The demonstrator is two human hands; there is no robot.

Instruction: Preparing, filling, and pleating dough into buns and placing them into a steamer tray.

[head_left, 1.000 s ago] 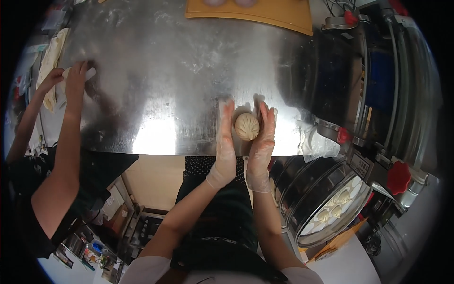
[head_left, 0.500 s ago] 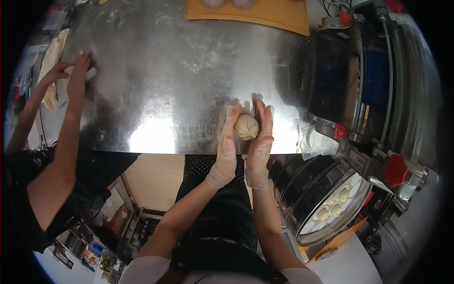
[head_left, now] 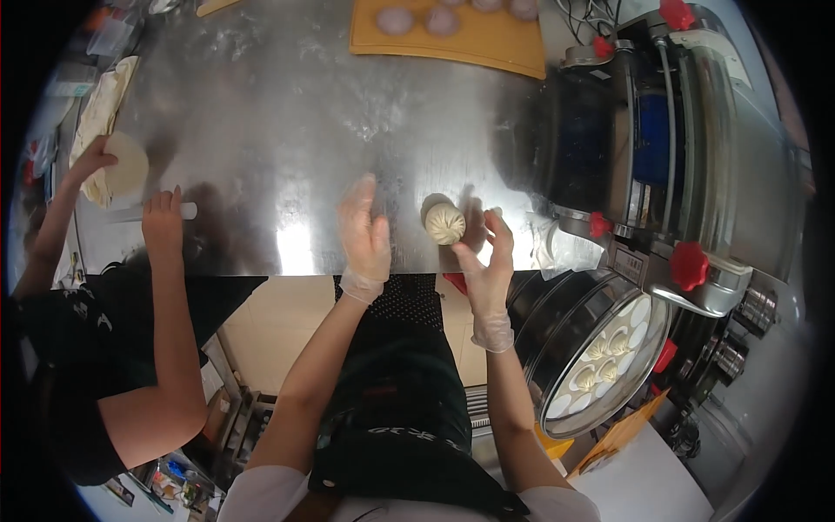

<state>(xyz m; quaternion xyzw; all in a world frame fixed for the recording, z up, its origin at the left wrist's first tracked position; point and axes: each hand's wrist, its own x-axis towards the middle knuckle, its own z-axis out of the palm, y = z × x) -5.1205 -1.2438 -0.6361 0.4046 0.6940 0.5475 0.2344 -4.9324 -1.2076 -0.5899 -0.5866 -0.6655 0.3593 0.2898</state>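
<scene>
A round pleated bun (head_left: 444,224) sits on the steel table (head_left: 287,165) near its front edge, its gathered folds facing up. To its right is my right hand (head_left: 487,271) in a clear plastic glove, thumb and fingers apart; the thumb tip is close to the bun's lower right side, and contact is hard to judge. My left hand (head_left: 364,230), gloved the same way, is left of the bun with a gap between them. Its palm faces the bun and its fingers are stretched out, holding nothing.
On my left a co-worker holds a flat dough round (head_left: 129,165) and a white rolling pin (head_left: 189,210). Purple dough balls (head_left: 395,20) lie on a yellow board (head_left: 448,50). A machine (head_left: 648,139) stands right, above a steamer (head_left: 557,416) with several pleated buns (head_left: 598,350).
Both hands have parted from around the bun, the left moving left and the right opening beside it. The co-worker's hands have separated, showing the dough round. The whole view has shifted slightly.
</scene>
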